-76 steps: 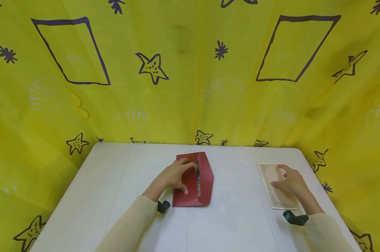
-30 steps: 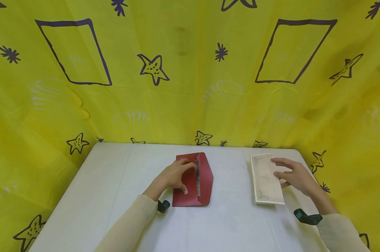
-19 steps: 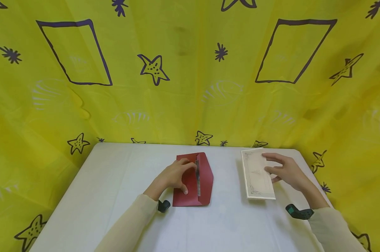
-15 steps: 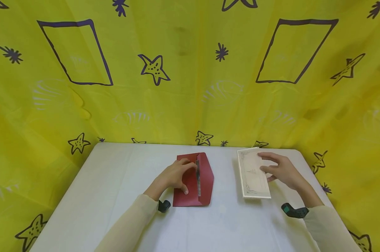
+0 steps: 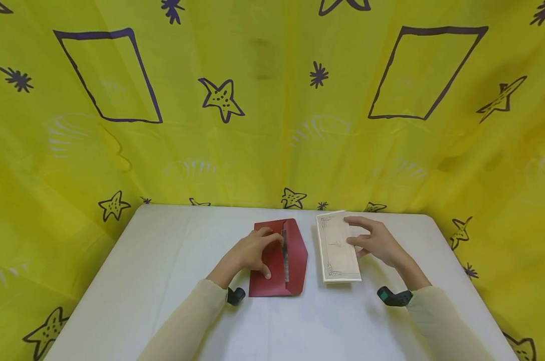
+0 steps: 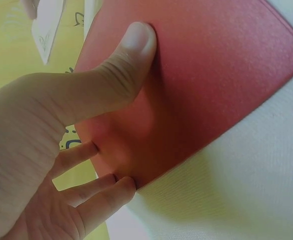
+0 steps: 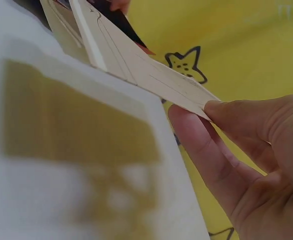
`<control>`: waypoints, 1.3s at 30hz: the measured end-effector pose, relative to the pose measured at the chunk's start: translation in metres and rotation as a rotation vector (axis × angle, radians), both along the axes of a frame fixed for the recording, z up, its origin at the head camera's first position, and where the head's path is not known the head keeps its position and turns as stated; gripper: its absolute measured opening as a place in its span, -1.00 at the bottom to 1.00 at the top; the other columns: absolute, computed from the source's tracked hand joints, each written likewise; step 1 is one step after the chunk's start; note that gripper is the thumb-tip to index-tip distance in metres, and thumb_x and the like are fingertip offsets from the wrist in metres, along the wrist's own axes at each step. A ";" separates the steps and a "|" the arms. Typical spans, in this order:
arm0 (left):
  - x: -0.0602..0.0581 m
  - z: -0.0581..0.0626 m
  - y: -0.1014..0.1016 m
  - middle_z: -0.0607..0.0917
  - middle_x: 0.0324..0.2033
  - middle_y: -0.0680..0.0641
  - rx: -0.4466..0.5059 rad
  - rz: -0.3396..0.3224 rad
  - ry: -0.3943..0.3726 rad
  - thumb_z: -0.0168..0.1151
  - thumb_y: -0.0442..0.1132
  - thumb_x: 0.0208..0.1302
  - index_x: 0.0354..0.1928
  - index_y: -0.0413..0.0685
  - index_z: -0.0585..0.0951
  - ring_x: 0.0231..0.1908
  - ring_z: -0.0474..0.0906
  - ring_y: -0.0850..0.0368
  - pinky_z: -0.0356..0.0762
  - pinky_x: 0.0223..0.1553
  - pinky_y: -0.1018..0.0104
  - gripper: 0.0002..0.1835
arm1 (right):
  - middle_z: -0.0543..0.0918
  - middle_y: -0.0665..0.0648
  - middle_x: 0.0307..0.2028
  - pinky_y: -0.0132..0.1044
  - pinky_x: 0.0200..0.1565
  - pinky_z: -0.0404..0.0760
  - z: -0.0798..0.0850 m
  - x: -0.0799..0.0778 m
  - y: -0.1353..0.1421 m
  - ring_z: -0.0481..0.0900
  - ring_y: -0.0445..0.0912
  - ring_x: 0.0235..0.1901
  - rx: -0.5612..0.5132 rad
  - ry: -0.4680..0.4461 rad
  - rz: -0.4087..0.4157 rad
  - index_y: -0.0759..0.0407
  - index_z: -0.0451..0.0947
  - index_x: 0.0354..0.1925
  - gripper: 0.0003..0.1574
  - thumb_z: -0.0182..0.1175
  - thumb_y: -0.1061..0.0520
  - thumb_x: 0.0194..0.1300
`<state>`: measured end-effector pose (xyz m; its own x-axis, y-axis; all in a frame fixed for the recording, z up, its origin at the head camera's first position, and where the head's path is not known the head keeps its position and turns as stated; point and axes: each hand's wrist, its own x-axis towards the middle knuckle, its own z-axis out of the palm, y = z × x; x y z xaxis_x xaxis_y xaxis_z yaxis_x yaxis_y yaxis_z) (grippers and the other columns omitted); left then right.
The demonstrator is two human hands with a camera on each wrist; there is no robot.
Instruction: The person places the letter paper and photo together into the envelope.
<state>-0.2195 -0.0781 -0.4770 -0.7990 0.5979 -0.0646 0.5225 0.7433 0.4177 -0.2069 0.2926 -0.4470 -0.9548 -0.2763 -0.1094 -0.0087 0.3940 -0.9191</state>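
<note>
While your left hand point(image 5: 250, 253) arched over a red envelope point(image 5: 277, 260), its thumb and bent fingers spread partway apart and holding the front panel, your right hand point(image 5: 375, 240) pinched a cream card point(image 5: 337, 245) by the long edge nearest that hand. The card was between your two hands, to the left of your right fingers and just beyond the tip of the envelope's flap point(image 5: 297, 258), with a narrow strip of white table point(image 5: 299, 326) separating the two. It was raised off the table, its shadow falling below it in the right wrist view, where it seemed to be folded, a second leaf showing under the first. Its long axis ran away from you, leaning slightly to the left at the far end, and so lay nearly parallel to the envelope's long slit point(image 5: 285, 255). That slit faced up beside your left index fingertip, showing grey inside; whether the fingertip reached into it, you could not tell. The relation that seemed to matter most was this sideways one: the card's free long edge pointed left, toward the flap, with the slit farther left beyond it.
</note>
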 end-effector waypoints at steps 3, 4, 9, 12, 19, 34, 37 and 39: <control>0.000 0.000 0.001 0.42 0.32 -0.06 0.001 -0.001 0.003 0.78 -0.01 -0.23 0.26 0.30 0.51 0.26 0.39 -0.08 0.61 0.13 -0.02 -0.09 | 0.33 0.43 0.42 -0.06 -0.35 0.77 -0.004 -0.003 -0.010 0.74 0.09 -0.24 -0.008 -0.007 0.005 0.26 0.29 0.49 -0.20 0.33 0.28 0.37; 0.000 0.000 0.001 0.42 0.32 -0.06 0.001 -0.001 0.003 0.78 -0.02 -0.23 0.26 0.30 0.51 0.26 0.39 -0.08 0.61 0.13 -0.02 -0.09 | 0.34 0.43 0.41 -0.06 -0.35 0.77 -0.005 -0.004 -0.013 0.73 0.09 -0.25 -0.008 -0.008 0.008 0.26 0.29 0.49 -0.20 0.33 0.28 0.37; 0.000 0.000 0.001 0.43 0.31 -0.06 -0.002 -0.001 0.012 0.78 -0.01 -0.25 0.26 0.29 0.51 0.25 0.40 -0.09 0.60 0.14 -0.03 -0.08 | 0.41 0.43 0.36 -0.04 -0.35 0.77 -0.011 -0.009 -0.030 0.73 0.08 -0.28 -0.014 -0.019 0.023 0.24 0.33 0.47 -0.22 0.33 0.28 0.36; 0.000 0.000 0.001 0.43 0.31 -0.06 -0.005 -0.001 0.012 0.78 0.00 -0.25 0.26 0.29 0.51 0.24 0.40 -0.08 0.60 0.14 -0.02 -0.08 | 0.46 0.43 0.31 -0.04 -0.36 0.77 -0.016 -0.011 -0.041 0.74 0.06 -0.30 -0.009 -0.027 0.036 0.24 0.35 0.45 -0.24 0.34 0.29 0.36; -0.001 -0.001 0.002 0.42 0.32 -0.05 -0.012 0.008 0.003 0.78 0.01 -0.26 0.26 0.32 0.51 0.25 0.40 -0.07 0.58 0.18 -0.03 -0.07 | 0.59 0.39 0.17 -0.02 -0.39 0.75 -0.024 -0.016 -0.061 0.72 0.04 -0.39 0.011 -0.047 0.046 0.23 0.40 0.43 -0.27 0.34 0.30 0.34; -0.003 -0.002 0.001 0.43 0.33 -0.07 -0.006 -0.008 -0.002 0.77 0.00 -0.24 0.25 0.30 0.51 0.27 0.39 -0.08 0.58 0.19 -0.03 -0.09 | 0.58 0.35 0.21 -0.13 -0.44 0.71 -0.031 -0.019 -0.080 0.65 0.05 -0.56 0.069 -0.047 0.025 0.18 0.45 0.40 -0.30 0.36 0.28 0.34; -0.005 -0.004 0.001 0.42 0.34 -0.06 -0.015 -0.007 -0.006 0.77 0.01 -0.23 0.26 0.33 0.50 0.27 0.38 -0.06 0.58 0.18 -0.02 -0.09 | 0.64 0.35 0.12 -0.13 -0.44 0.71 -0.031 -0.019 -0.084 0.65 0.06 -0.58 0.081 -0.041 0.016 0.16 0.45 0.40 -0.30 0.35 0.28 0.34; -0.005 -0.005 0.002 0.41 0.34 -0.06 -0.018 -0.006 -0.013 0.76 0.01 -0.23 0.27 0.35 0.50 0.28 0.38 -0.07 0.58 0.18 -0.03 -0.09 | 0.66 0.34 0.09 -0.12 -0.44 0.71 -0.031 -0.019 -0.086 0.65 0.06 -0.58 0.091 -0.038 0.007 0.15 0.45 0.40 -0.30 0.35 0.29 0.34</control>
